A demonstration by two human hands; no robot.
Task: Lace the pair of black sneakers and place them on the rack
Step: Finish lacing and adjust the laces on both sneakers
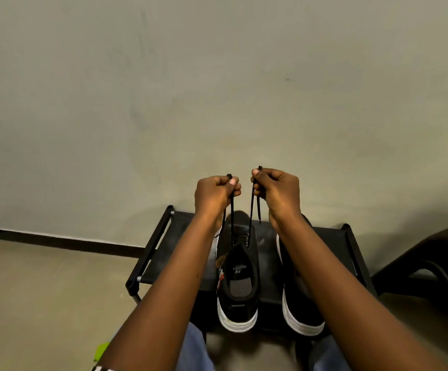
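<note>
Lower centre: left sneaker (237,285) on rack (164,253), heel toward camera, opening empty apart from insole. Second sneaker (302,314) just beside it, lower right, partly hidden by forearm.

Centre: left hand (213,195) and right hand (277,190) each pinch one end of lace (251,210), drawn up taut from eyelets.

Judgement: lace light, limp; hold near tips. Sneaker light, stiff-soled; take by heel.
</note>
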